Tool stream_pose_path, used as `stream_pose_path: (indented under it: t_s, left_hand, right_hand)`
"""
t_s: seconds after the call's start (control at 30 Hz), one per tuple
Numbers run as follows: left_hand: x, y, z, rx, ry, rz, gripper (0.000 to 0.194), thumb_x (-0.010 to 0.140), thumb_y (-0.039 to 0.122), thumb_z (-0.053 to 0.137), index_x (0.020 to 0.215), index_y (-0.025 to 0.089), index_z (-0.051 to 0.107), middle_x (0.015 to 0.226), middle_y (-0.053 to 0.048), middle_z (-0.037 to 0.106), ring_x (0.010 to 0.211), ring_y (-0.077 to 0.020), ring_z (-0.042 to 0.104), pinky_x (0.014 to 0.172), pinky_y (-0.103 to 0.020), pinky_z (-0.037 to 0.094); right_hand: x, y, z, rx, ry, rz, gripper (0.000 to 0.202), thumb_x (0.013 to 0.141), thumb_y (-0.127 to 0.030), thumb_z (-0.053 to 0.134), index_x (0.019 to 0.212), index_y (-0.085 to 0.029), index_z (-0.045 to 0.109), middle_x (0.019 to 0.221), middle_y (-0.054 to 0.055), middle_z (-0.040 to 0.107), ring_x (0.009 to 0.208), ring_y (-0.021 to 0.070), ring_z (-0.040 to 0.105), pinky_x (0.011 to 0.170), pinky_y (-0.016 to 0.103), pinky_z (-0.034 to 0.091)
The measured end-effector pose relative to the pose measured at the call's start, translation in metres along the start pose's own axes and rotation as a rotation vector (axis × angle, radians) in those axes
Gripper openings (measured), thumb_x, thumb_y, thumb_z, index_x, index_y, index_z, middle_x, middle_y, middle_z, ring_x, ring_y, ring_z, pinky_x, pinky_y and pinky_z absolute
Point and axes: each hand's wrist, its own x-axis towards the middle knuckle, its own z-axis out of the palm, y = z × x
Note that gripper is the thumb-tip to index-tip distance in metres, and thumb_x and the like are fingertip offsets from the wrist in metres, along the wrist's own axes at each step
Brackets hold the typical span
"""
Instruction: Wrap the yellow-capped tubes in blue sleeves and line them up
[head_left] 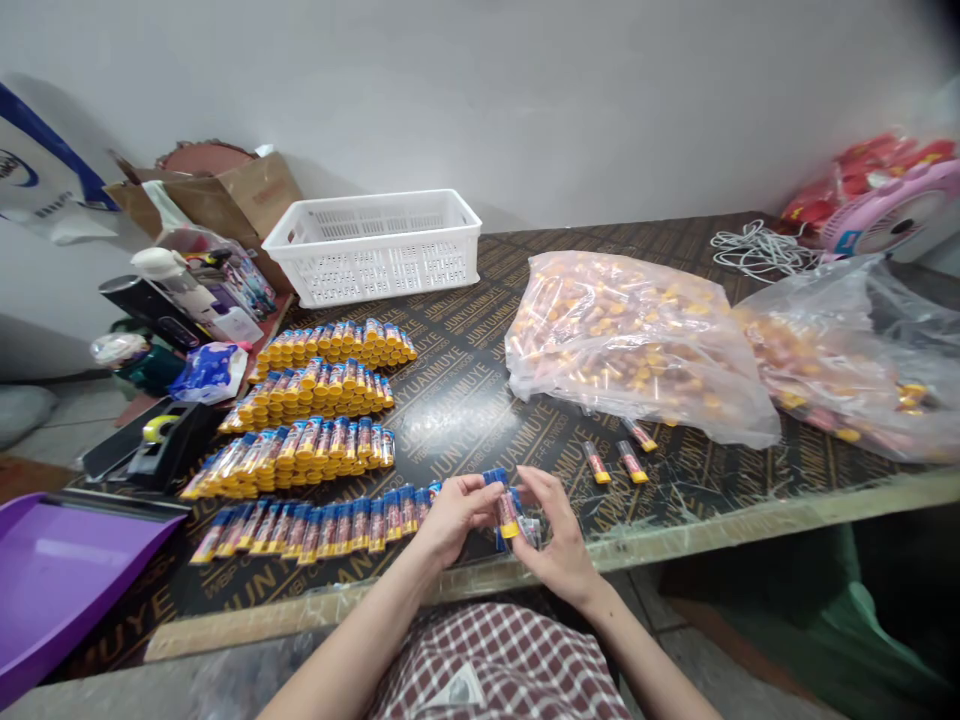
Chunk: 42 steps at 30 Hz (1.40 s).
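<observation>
Near the front edge of the table I hold a small clear tube with a blue top, a yellow end and reddish contents. My left hand pinches it near the blue top. My right hand curves round its right side, with the thumb by the yellow end. More tubes lie partly hidden beneath my hands. To the left, a row of blue-topped tubes lies side by side, its right end next to my left hand. Several loose tubes without blue tops lie to the right.
Stacked tubes lie in rows at left. Behind stands a white plastic basket. Filled plastic bags are at right, with a white cord and pink fan beyond. A tape dispenser and purple dustpan sit left.
</observation>
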Motion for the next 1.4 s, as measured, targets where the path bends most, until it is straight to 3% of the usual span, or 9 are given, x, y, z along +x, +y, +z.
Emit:
stream_pose_path:
  t_s: [0.1,0.27,0.67,1.17,1.23,1.3,1.4]
  left_hand:
    - [-0.005,-0.003,0.003,0.031,-0.039,-0.033,0.035,0.061,0.036,0.077,0.081,0.009,0.067,0.071,-0.005,0.064,0.059,-0.0098,0.057,0.06,-0.023,0.046]
    - [-0.011,-0.005,0.009,0.047,-0.029,-0.065,0.039,0.059,0.039,0.078,0.079,0.008,0.066,0.066,-0.004,0.062,0.055,-0.0101,0.056,0.057,-0.024,0.046]
    - [-0.011,-0.009,0.007,0.047,0.001,-0.072,0.043,0.058,0.04,0.078,0.083,0.008,0.065,0.068,-0.004,0.063,0.057,-0.0113,0.058,0.055,-0.024,0.047]
    - [-0.013,-0.007,0.006,0.061,0.018,-0.068,0.04,0.06,0.041,0.076,0.081,0.01,0.063,0.067,-0.002,0.061,0.055,-0.0101,0.055,0.054,-0.024,0.045]
    - [-0.012,-0.005,-0.003,0.13,0.06,-0.021,0.035,0.062,0.04,0.072,0.077,0.011,0.062,0.066,-0.002,0.061,0.055,-0.0103,0.055,0.055,-0.024,0.044]
    - [-0.011,-0.001,-0.019,0.314,0.177,0.063,0.03,0.065,0.04,0.069,0.068,0.012,0.059,0.06,-0.001,0.058,0.053,-0.01,0.052,0.054,-0.023,0.041]
    - [-0.009,0.006,-0.045,0.676,0.412,0.184,0.026,0.064,0.037,0.068,0.072,0.014,0.058,0.052,0.004,0.051,0.048,-0.01,0.047,0.05,-0.022,0.035]
  right_hand:
    - [0.003,-0.001,-0.003,0.078,-0.093,-0.022,0.084,0.063,-0.005,0.05,0.14,-0.027,0.023,0.145,0.009,0.026,0.125,0.0257,0.04,0.102,0.043,0.039]
    - [0.003,0.001,-0.004,0.242,-0.18,0.001,0.086,0.06,-0.005,0.048,0.14,-0.025,0.022,0.14,0.009,0.037,0.126,0.0248,0.041,0.106,0.043,0.035]
    - [0.002,0.003,0.006,0.418,-0.121,0.033,0.088,0.058,0.0,0.049,0.138,-0.026,0.025,0.134,0.008,0.044,0.122,0.024,0.046,0.102,0.041,0.04]
    - [0.002,0.0,0.006,0.411,-0.146,0.022,0.086,0.064,-0.006,0.054,0.14,-0.027,0.019,0.138,0.009,0.04,0.122,0.0243,0.046,0.102,0.043,0.039]
    - [0.003,0.003,0.002,0.361,-0.163,0.02,0.088,0.067,-0.012,0.06,0.141,-0.028,0.015,0.143,0.009,0.033,0.123,0.025,0.044,0.103,0.045,0.038]
    - [0.006,0.009,-0.004,0.277,-0.119,0.04,0.089,0.069,-0.02,0.065,0.142,-0.03,0.014,0.146,0.008,0.028,0.124,0.0257,0.043,0.103,0.046,0.037]
    - [0.011,0.025,-0.014,0.113,0.036,0.122,0.078,0.075,-0.028,0.064,0.141,-0.029,0.022,0.141,0.009,0.036,0.119,0.0253,0.047,0.099,0.046,0.041]
